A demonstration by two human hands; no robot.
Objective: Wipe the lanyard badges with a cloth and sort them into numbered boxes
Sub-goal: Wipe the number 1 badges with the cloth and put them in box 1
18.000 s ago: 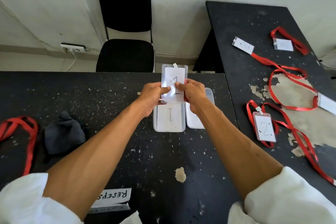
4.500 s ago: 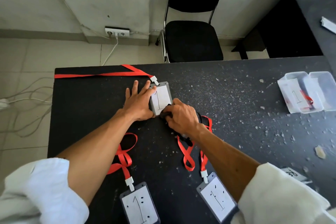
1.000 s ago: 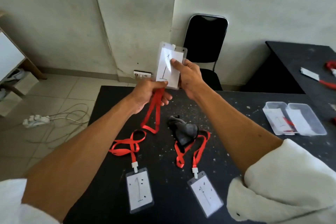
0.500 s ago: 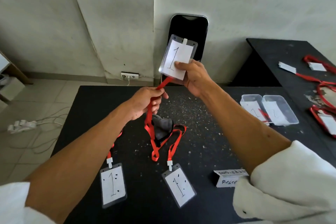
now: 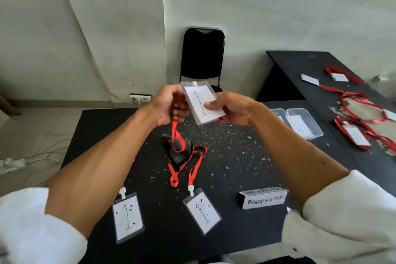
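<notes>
Badge (image 5: 202, 102): clear holder w/ white card marked "1", held above table (image 5: 235, 156). Right hand (image 5: 232, 107) thumb pinched its lower edge; left hand (image 5: 169, 105) fingers closed on red lanyard (image 5: 176, 135) dangling below.

A clear badge (image 5: 202, 102) marked "1" stood raised at frame centre, its red lanyard (image 5: 177, 135) dangling — below it lay the dark cloth (image 5: 177, 149); two clear boxes (image 5: 300, 123) sat mid-right.
</notes>
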